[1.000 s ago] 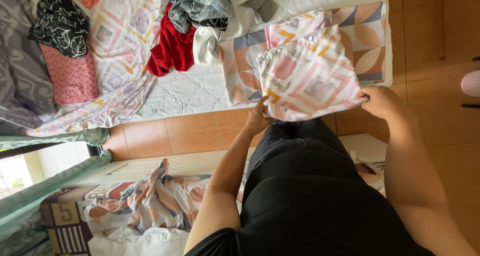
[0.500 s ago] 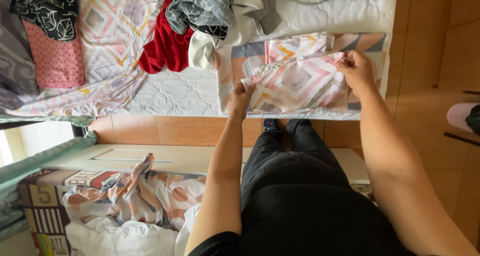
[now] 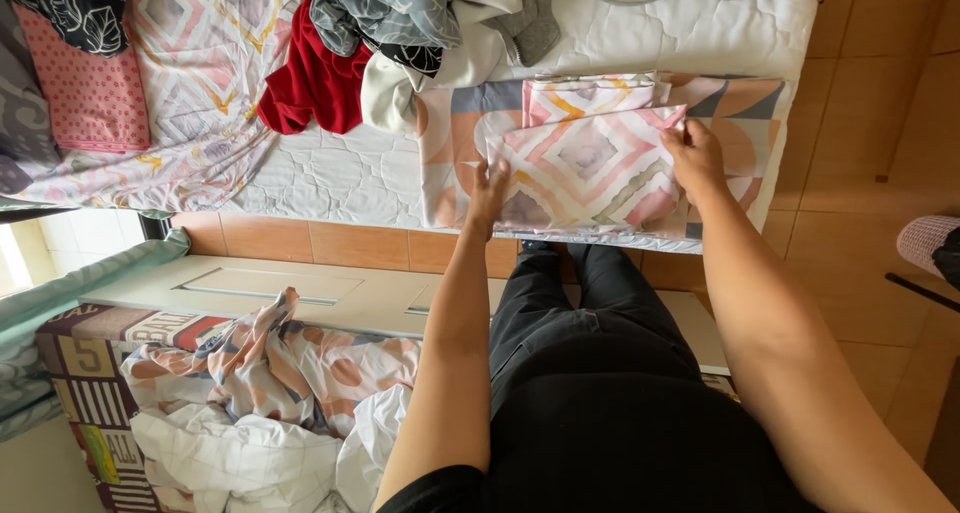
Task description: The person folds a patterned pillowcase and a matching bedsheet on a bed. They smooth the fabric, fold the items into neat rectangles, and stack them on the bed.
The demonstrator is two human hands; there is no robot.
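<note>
Nearest, the person's black trousers (image 3: 600, 373) fill the lower middle; beside them a crumpled patterned sheet (image 3: 270, 363) lies heaped over white bedding (image 3: 240, 453). Beyond, both bare forearms reach to the mattress (image 3: 340, 173); the left hand (image 3: 487, 195) rests flat, fingers spread, on the near left corner of a folded pink-and-white geometric pillowcase (image 3: 590, 168); the right hand (image 3: 697, 158) pinches its far right corner between thumb and fingertips. The pillowcase lies atop other folded patterned linen (image 3: 745, 103) at the mattress edge. Farther off sit a red garment (image 3: 315, 78), a grey leaf-print cloth (image 3: 385, 8) and a pink dotted fabric (image 3: 90, 93).
</note>
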